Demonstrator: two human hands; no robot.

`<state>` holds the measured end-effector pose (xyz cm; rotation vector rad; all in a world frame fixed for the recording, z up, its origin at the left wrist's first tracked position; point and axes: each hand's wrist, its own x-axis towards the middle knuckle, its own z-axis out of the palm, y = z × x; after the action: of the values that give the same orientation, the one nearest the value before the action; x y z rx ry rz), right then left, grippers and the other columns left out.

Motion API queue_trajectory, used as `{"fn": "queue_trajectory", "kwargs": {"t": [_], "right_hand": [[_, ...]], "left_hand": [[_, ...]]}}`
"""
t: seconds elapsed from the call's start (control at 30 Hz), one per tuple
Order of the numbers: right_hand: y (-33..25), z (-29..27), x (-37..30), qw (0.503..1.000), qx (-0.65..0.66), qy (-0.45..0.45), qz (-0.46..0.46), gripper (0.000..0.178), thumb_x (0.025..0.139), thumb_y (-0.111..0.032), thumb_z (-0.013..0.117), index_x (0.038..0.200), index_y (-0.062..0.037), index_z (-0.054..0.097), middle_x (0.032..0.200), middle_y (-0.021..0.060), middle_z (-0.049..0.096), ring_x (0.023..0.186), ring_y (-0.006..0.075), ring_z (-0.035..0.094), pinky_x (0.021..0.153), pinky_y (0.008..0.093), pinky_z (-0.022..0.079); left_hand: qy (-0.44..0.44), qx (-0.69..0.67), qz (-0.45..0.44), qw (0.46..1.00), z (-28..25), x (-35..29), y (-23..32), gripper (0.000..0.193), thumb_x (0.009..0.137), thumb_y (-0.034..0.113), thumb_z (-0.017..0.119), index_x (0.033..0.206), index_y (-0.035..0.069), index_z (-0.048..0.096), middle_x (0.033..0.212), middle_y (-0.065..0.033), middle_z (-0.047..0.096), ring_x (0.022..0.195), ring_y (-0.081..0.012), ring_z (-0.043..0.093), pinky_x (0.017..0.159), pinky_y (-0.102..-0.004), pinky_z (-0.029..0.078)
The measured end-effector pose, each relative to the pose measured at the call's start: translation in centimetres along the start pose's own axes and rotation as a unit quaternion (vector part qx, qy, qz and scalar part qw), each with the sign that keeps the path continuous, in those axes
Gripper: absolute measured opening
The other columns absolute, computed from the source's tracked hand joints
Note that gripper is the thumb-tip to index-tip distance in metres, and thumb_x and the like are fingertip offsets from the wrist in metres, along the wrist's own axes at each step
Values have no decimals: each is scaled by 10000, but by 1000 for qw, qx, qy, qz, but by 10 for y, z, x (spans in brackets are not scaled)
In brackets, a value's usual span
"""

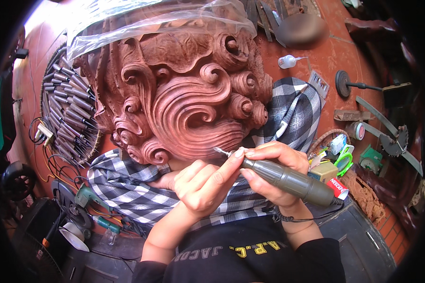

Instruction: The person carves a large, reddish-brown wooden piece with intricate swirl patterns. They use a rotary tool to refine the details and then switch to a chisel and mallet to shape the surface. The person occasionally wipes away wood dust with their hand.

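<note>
Nearest to the camera is the black shirt of the person, and above it two bare forearms reach toward a reddish carved wood block, which lies among checkered cloth. The right hand is closed around a dark grey rotary tool. The left hand has its fingers mostly curled, with the index finger extended to the nose of this tool; whether it really pinches there, I cannot tell. The thin bit points at the lower edge of the carving.

In my judgement, if the bit runs and slips from the curved grooves, it could scratch the finished-looking wood or touch the left fingers, because they are so near. The loose cloth could also catch on the bit, and the dark cord near the right wrist could pull the tool aside.

Whether the bit touches the wood or turns is hard to see. Clear plastic sheet covers the upper part of the block, its underside is hidden, and the handled tools at left overlap too much for counting.
</note>
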<state>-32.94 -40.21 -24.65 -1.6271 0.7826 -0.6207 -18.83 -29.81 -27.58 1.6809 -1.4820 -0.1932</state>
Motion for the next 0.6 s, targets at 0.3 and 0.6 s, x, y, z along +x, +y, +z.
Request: {"fn": "queue_trajectory", "kwargs": {"t": [0.3,0.6], "right_hand": [[8,-14,-3,999,5,25,25,254,703,-70,790,908,17,667,881,131,703,832,203,687,771,308,538],[5,-13,2,1000,21,2,-18,236,725,-19,778,938,6,680,889,146,711,801,201,717,715,281,561]], "left_hand": [[-27,-8,-6,1000,13,10,7,448,689,20,800,1129,42,717,618,41,548,480,-88,429,434,-241,360],[-16,12,-4,1000,8,7,11,452,673,-4,791,1116,45,722,598,37,532,467,-89,438,431,-243,348]]}}
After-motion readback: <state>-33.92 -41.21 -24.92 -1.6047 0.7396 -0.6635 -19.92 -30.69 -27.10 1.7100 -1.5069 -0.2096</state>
